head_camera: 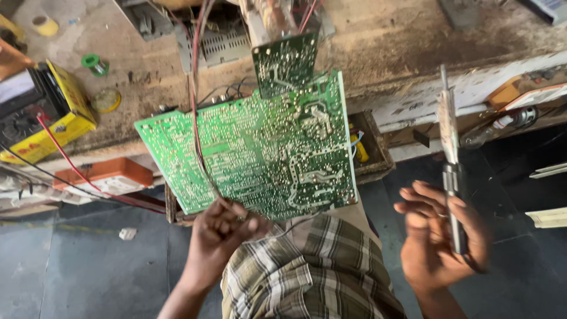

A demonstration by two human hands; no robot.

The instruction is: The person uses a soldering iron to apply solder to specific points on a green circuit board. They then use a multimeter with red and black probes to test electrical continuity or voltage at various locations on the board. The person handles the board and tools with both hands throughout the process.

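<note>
Room: board (260, 153) overhangs the tabletop (384, 53) edge, open floor (88, 266) below | Board: large, green, solder side up, tilted, smaller board (284, 62) above | Left hand (221, 230) pinches board's lower edge | Right hand (440, 233), well apart, holds brush (450, 147) upright.

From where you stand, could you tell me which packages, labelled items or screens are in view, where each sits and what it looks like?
Yellow meter: left on the bench, boxy, yellow case with a black face; no lit screen shows.
Orange box: bench's front edge, left of the circuit board, flat, orange top, white side.
Orange-and-white carton: far right on the bench, flat, partly cut off.
Yellow tape roll: top left, small, round.
</note>
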